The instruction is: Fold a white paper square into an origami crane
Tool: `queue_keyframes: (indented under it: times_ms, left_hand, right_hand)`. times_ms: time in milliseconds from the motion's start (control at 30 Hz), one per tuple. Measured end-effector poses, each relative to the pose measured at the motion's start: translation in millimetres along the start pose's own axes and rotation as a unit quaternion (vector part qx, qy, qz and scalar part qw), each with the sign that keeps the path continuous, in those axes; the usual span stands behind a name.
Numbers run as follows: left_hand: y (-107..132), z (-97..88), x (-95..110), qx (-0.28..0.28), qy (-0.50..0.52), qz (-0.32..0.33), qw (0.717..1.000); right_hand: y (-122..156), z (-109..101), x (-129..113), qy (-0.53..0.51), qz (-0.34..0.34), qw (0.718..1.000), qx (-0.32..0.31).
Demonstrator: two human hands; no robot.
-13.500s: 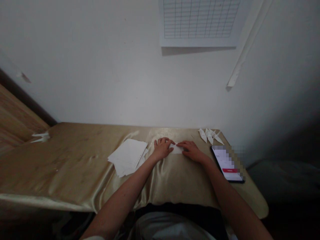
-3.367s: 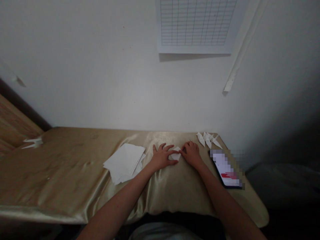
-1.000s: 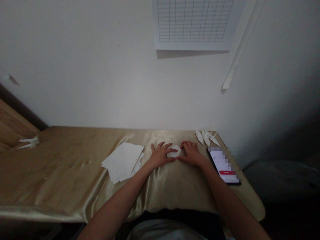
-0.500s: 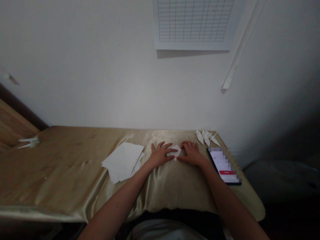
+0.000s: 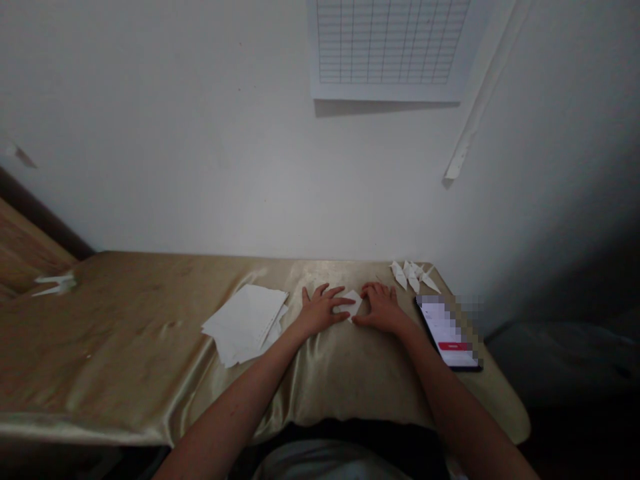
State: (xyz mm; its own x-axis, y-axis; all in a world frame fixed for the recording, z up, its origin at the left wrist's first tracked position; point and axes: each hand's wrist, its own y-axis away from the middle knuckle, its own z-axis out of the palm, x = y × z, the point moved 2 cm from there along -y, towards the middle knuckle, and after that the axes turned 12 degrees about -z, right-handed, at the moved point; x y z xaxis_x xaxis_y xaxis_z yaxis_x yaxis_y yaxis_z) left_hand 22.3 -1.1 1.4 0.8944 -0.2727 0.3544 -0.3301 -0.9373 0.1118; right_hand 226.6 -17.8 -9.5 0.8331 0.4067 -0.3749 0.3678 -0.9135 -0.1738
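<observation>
Touching small, white, pointed, folded paper [image 5: 357, 307] w/ spread-out L hand [image 5: 323, 312] and loosely bent, ungripping R hand [image 5: 381, 308]; prob. mid-fold; next, prob. calling for careful, flat pressing.

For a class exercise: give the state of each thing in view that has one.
Small paper: folded
Left grip: spread open
Right grip: curved, open
Phone: lying face up, screen lit
Paper sheets: unevenly stacked
Paper figures: folded, grouped close
Tablecloth: wrinkled
Wall chart: hanging
</observation>
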Motion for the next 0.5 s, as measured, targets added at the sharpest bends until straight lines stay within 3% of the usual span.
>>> queue_keyframes:
  times_ms: [500]
  left_hand:
    - [-2, 3.7, -3, 0.021, 0.008, 0.017, 1.0]
  right_hand:
    - [-5, 3, 16, 0.009, -0.015, 0.999, 0.034]
